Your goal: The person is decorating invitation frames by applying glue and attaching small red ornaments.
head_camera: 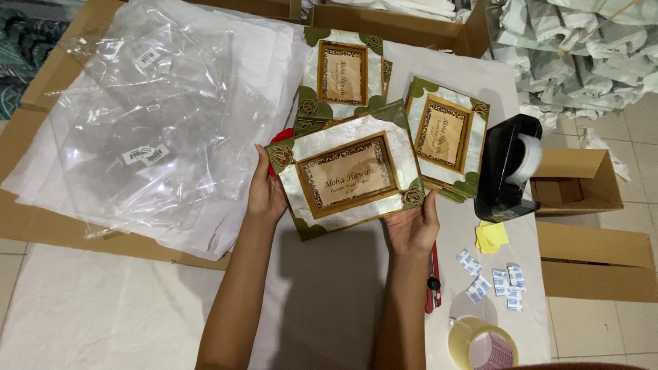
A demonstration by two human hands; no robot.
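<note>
Right now, two bare hands hold up one picture frame (348, 175) in the middle of the view. It is shiny white like shell, with green leaf corners and a tan card inside a gold border.

Its long side runs across, from about 8 o'clock to 2 o'clock, so it is tipped a little, with the right end higher. The top edge points to about 11 o'clock, away from the person. The card's writing sits the right way up for the person.

The left hand (264, 192) grips the frame's left short edge at 9 o'clock. Its thumb lies on the front near the green corner, and the other fingers are tucked behind, so I cannot see them. The right hand (413, 226) holds the low right corner at about 4 o'clock. Its thumb presses on the front edge, and its fingers curl under the frame.

The frame is lifted above a white table cover (329, 288).

At 12 o'clock from the frame lies a stack of like frames (341, 75). At 2 o'clock lies another stack of frames (445, 133). A black tape holder (506, 171) stands at 3 o'clock. Yellow sticky notes (492, 237) lie just below it. Small white and blue packets (490, 277) lie at 4 o'clock. A red cutter (434, 281) lies beside the right wrist. A roll of clear tape (482, 342) sits at 5 o'clock. Clear plastic bags (151, 123) lie spread out at 10 o'clock, on white paper over flat cardboard (27, 219).
</note>
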